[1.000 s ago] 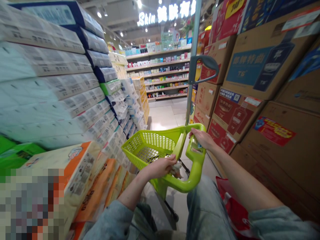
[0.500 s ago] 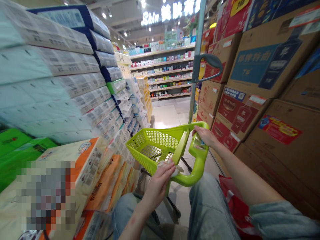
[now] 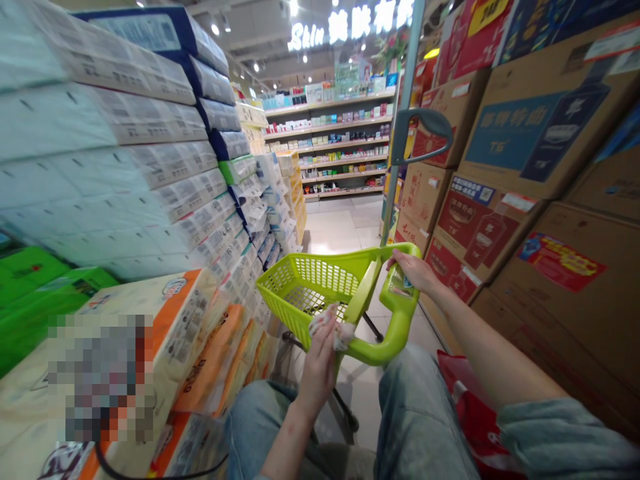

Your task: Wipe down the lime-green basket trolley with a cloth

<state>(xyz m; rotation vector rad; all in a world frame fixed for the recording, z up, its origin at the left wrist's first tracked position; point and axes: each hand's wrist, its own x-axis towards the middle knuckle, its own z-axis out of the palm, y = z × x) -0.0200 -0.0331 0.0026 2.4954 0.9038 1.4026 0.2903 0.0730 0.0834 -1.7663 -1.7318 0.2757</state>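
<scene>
Pressing a white cloth [image 3: 334, 328] against the near rim of the green basket [image 3: 320, 273], the left hand [image 3: 319, 363] has its grip closed on that cloth. The right hand [image 3: 413, 270] has its grip clamped over the basket's right rim. The basket sits in the aisle, between tissue packs [image 3: 150, 200] and cardboard boxes [image 3: 525, 133].

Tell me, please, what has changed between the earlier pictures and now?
The left hand, still holding the white cloth, turned from lying flat over the near rim of the green basket to standing upright against it, fingers up. Its forearm swung in toward the knees. The right hand kept its grip on the far side of the basket's handle, and the basket itself hardly moved.
</scene>
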